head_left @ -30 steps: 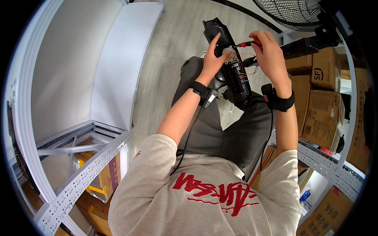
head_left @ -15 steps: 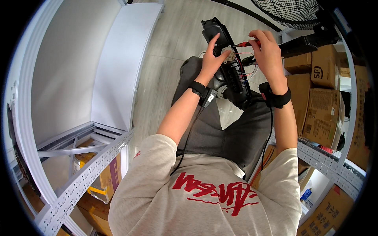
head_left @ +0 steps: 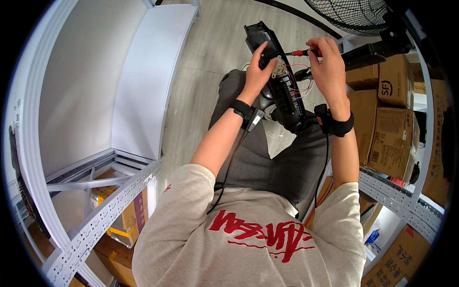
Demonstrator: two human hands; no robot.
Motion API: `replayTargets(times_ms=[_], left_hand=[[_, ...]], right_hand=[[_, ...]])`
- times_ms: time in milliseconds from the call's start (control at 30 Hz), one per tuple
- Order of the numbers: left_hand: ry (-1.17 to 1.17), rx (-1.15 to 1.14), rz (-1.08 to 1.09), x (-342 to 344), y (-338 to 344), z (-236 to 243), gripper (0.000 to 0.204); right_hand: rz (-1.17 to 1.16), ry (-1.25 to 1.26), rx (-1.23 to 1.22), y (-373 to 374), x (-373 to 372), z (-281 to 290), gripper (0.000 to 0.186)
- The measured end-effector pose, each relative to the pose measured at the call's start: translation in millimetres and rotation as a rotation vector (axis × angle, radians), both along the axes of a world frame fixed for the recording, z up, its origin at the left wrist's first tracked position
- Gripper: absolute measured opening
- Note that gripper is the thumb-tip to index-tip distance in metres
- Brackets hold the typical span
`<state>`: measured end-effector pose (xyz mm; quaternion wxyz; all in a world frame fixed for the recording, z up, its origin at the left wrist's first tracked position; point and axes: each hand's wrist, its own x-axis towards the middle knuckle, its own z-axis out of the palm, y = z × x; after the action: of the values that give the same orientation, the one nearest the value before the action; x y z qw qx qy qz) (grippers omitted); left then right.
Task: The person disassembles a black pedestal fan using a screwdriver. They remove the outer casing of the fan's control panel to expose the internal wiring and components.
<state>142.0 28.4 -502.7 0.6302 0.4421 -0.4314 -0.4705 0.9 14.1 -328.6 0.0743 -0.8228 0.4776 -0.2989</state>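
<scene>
A long black plastic housing [head_left: 288, 109] lies slanting over my knees, its inner side with a row of buttons or sockets facing up. My left hand [head_left: 257, 79] grips its upper part, thumb against a pale round motor-like part [head_left: 279, 68] and index finger stretched along the black plastic. In my right hand [head_left: 329, 71] is a screwdriver with a red and black handle [head_left: 300, 53], pinched between thumb and fingers. Its shaft points left at the housing's edge, near the round part; whether the tip touches is unclear. Thin red and white wires [head_left: 306, 88] loop out from the housing below my right hand.
A black fan with a wire cage [head_left: 351, 16] stands at the upper right, its dark pole slanting towards the housing. Cardboard boxes [head_left: 389, 138] fill the shelf on the right. A white shelf panel [head_left: 148, 81] and metal rack [head_left: 105, 191] are on the left.
My right hand has shifted slightly to the right, drawing the screwdriver back from the round part. My left hand and the housing stay nearly still.
</scene>
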Motion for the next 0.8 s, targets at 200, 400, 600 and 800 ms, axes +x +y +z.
replayTargets(times_ms=[200, 400, 600, 800], left_hand=[[0.028, -0.021, -0.009, 0, -5, -9, 0.060], [0.011, -0.035, -0.002, 0, -6, -12, 0.060], [0.003, -0.025, -0.009, 0, -6, -12, 0.060], [0.035, -0.026, -0.020, 0, -4, -8, 0.060]], right_hand=[[0.001, 0.000, 0.006, 0, -3, -4, 0.019], [-0.012, -0.016, 0.039, 0, -2, -6, 0.017], [-0.032, -0.019, 0.021, 1, -1, -8, 0.016], [-0.044, -0.030, -0.017, 2, -3, -7, 0.016]])
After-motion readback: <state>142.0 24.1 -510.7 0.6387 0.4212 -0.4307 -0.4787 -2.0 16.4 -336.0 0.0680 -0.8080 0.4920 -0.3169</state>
